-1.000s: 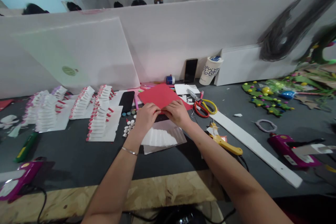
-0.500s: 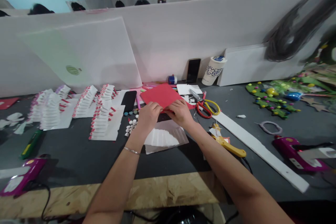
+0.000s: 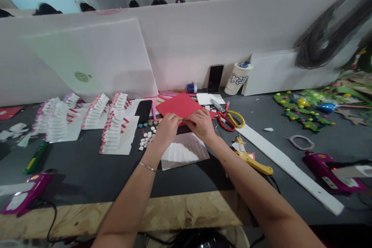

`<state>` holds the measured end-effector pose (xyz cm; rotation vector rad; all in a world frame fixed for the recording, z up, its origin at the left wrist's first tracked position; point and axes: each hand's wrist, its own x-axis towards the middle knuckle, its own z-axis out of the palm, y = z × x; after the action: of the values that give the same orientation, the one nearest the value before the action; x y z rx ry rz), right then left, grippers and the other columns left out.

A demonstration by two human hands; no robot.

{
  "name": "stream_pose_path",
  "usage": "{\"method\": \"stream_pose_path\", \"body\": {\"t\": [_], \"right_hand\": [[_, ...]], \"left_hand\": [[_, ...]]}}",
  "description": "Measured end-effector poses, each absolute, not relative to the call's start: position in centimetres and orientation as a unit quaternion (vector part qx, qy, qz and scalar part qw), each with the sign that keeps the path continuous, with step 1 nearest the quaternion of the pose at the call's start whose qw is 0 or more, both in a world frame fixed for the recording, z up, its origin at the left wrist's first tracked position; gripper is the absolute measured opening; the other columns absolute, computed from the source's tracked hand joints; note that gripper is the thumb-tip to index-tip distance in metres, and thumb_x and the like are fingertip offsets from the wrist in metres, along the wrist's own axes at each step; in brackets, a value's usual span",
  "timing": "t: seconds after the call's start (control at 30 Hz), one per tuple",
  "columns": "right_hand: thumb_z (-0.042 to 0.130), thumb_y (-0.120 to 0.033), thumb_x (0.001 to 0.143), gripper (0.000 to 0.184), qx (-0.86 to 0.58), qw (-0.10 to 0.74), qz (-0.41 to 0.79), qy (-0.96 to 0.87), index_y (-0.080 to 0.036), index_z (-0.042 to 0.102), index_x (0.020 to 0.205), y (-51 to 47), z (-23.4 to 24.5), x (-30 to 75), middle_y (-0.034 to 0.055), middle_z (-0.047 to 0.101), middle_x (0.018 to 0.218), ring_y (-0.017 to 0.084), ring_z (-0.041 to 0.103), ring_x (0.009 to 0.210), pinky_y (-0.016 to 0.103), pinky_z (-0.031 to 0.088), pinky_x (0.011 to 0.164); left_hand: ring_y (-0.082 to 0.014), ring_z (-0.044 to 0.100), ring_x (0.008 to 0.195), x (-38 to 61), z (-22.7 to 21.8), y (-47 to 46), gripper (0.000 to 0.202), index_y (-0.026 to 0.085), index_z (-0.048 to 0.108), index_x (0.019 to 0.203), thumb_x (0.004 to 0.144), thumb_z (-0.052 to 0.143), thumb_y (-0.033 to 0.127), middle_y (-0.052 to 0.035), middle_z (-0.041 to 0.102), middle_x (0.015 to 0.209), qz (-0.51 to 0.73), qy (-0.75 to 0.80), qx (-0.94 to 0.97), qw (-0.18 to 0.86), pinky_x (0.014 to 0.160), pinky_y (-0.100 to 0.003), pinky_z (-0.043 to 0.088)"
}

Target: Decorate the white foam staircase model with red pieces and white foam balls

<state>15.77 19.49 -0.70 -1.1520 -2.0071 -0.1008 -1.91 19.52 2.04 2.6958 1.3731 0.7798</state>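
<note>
A red sheet of paper [image 3: 181, 104] is held by its near edge, between my two hands, above the dark table. My left hand [image 3: 168, 128] pinches that edge from the left, wearing a bracelet at the wrist. From the right, my right hand [image 3: 201, 124] grips the same edge, the fingertips of both almost meeting. Whether the edge is folded or rolled there is hidden by the fingers. Just below the hands lies a pleated white piece [image 3: 183, 153] on a pale sheet. Small white discs [image 3: 147, 139] are scattered beside my left wrist.
Scissors with red and yellow handles [image 3: 229, 118] and a yellow glue gun [image 3: 254, 161] lie right of my hands, beside a long white strip [image 3: 290, 168]. Pleated white pieces with red tips [image 3: 112, 139] stand at left. A paper cup [image 3: 238, 79] and phone [image 3: 215, 78] are behind. Purple power strips [image 3: 328, 172] flank the workspace.
The view has shifted very slightly. Both hands stay at the near edge of the red paper, with only small finger movements.
</note>
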Motion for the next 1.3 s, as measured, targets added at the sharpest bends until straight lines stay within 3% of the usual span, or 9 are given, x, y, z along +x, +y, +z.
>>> {"method": "stream_pose_path", "body": {"t": [0.1, 0.23, 0.5, 0.73, 0.87, 1.0, 1.3], "right_hand": [[0.060, -0.025, 0.094, 0.015, -0.441, 0.443, -0.030, -0.780, -0.024, 0.071, 0.084, 19.5, -0.8, 15.8, 0.0024, 0.075, 0.083, 0.021, 0.061, 0.080, 0.037, 0.037, 0.082], [0.062, -0.027, 0.094, 0.014, -0.403, 0.485, -0.002, -0.776, -0.024, 0.068, 0.082, 19.5, -0.7, 15.7, 0.0012, 0.075, 0.081, 0.019, 0.062, 0.076, 0.036, 0.038, 0.079], [0.061, -0.028, 0.093, 0.009, -0.392, 0.466, 0.013, -0.793, -0.024, 0.066, 0.087, 19.3, -0.3, 15.9, 0.0007, 0.075, 0.082, 0.020, 0.063, 0.077, 0.037, 0.036, 0.082], [0.058, -0.026, 0.095, 0.013, -0.398, 0.455, 0.003, -0.797, -0.024, 0.064, 0.083, 19.6, 0.0, 16.3, 0.0011, 0.074, 0.081, 0.020, 0.063, 0.079, 0.037, 0.035, 0.081], [0.056, -0.025, 0.095, 0.013, -0.401, 0.457, 0.007, -0.794, -0.023, 0.062, 0.083, 19.6, 0.1, 16.4, 0.0017, 0.072, 0.080, 0.020, 0.061, 0.078, 0.037, 0.035, 0.080], [0.056, -0.027, 0.095, 0.014, -0.395, 0.459, 0.008, -0.796, -0.023, 0.061, 0.083, 19.5, 0.3, 16.4, 0.0019, 0.072, 0.080, 0.020, 0.061, 0.077, 0.038, 0.035, 0.082], [0.060, -0.029, 0.093, 0.011, -0.392, 0.447, -0.002, -0.804, -0.025, 0.063, 0.083, 19.4, 0.6, 16.6, 0.0015, 0.073, 0.081, 0.022, 0.061, 0.081, 0.038, 0.035, 0.085]], "left_hand": [[-0.0209, 0.062, 0.093, -2.0, 2.4, 19.2, 0.011, 0.018, 0.063, 0.102, 0.092, 0.060, 0.020, -0.0062, 0.067, 0.097, 0.307, 0.443, 0.841, 0.052, 0.083, -0.035, 0.050], [-0.0190, 0.062, 0.086, -2.1, 2.6, 19.2, 0.005, 0.019, 0.061, 0.093, 0.089, 0.063, 0.016, -0.0037, 0.067, 0.090, 0.322, 0.442, 0.835, 0.069, 0.079, -0.033, 0.049], [-0.0194, 0.062, 0.087, -2.2, 2.9, 19.2, 0.008, 0.017, 0.064, 0.086, 0.092, 0.060, 0.020, -0.0047, 0.068, 0.087, 0.313, 0.431, 0.846, 0.027, 0.078, -0.032, 0.048], [-0.0223, 0.061, 0.087, -2.0, 3.0, 19.0, 0.018, 0.015, 0.066, 0.087, 0.096, 0.053, 0.023, -0.0076, 0.071, 0.088, 0.231, 0.428, 0.871, -0.063, 0.076, -0.035, 0.046], [-0.0209, 0.062, 0.089, -1.8, 3.1, 18.9, 0.011, 0.016, 0.065, 0.096, 0.094, 0.058, 0.025, -0.0065, 0.071, 0.094, 0.261, 0.439, 0.859, -0.034, 0.078, -0.033, 0.046], [-0.0197, 0.062, 0.086, -1.9, 3.1, 19.0, 0.006, 0.019, 0.063, 0.088, 0.091, 0.063, 0.023, -0.0038, 0.069, 0.087, 0.281, 0.450, 0.848, 0.001, 0.076, -0.031, 0.046], [-0.0209, 0.060, 0.086, -2.0, 3.3, 18.8, 0.013, 0.018, 0.065, 0.086, 0.093, 0.060, 0.027, -0.0053, 0.069, 0.087, 0.265, 0.431, 0.862, -0.041, 0.077, -0.033, 0.045]]}}
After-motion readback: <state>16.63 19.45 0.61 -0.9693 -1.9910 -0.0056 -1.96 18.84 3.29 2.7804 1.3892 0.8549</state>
